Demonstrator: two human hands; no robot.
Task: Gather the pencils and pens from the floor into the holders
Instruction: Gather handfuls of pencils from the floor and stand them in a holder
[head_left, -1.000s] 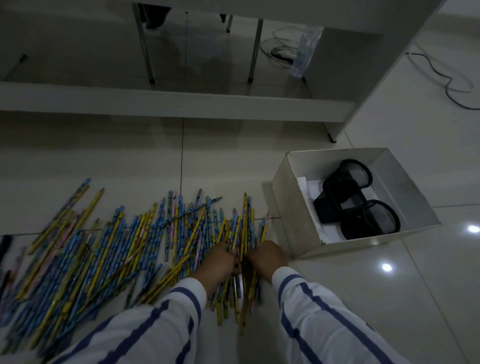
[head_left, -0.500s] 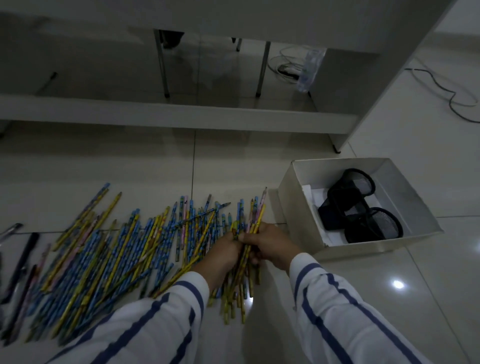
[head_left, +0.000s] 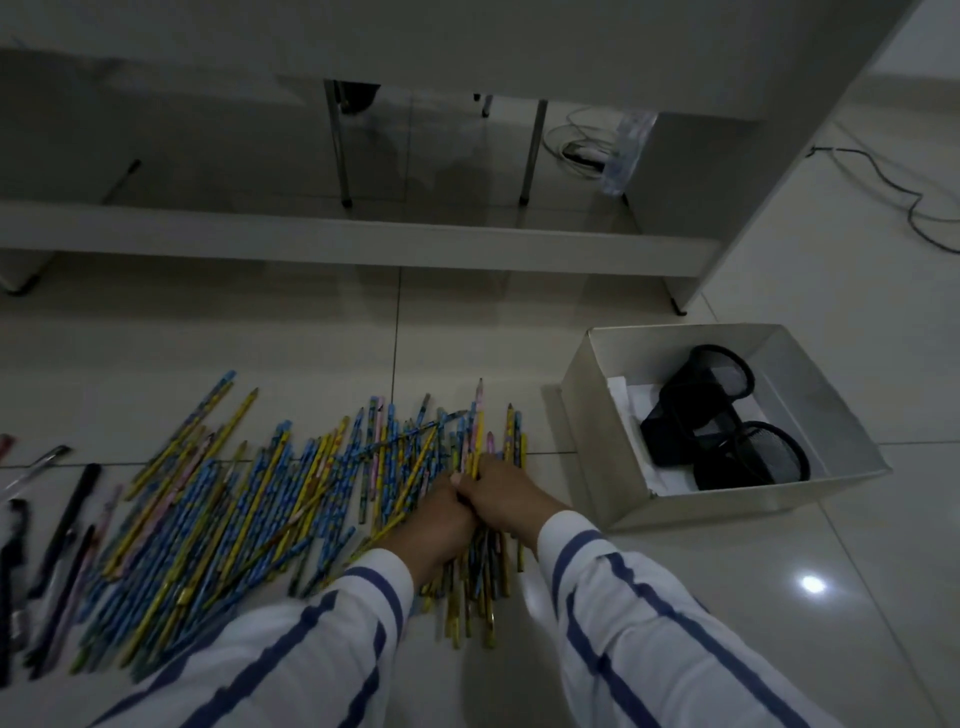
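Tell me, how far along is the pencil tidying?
Barely begun. Done: nothing; the two mesh holders lie empty-looking in the white box. In hand: the left hand and right hand grip one bunch of pencils. Left: the big pencil spread and the dark pens on the floor.

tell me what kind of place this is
Likely an office or study room, seen from floor level: a glossy tiled floor, a white desk with metal legs behind it, and cables coiled underneath.
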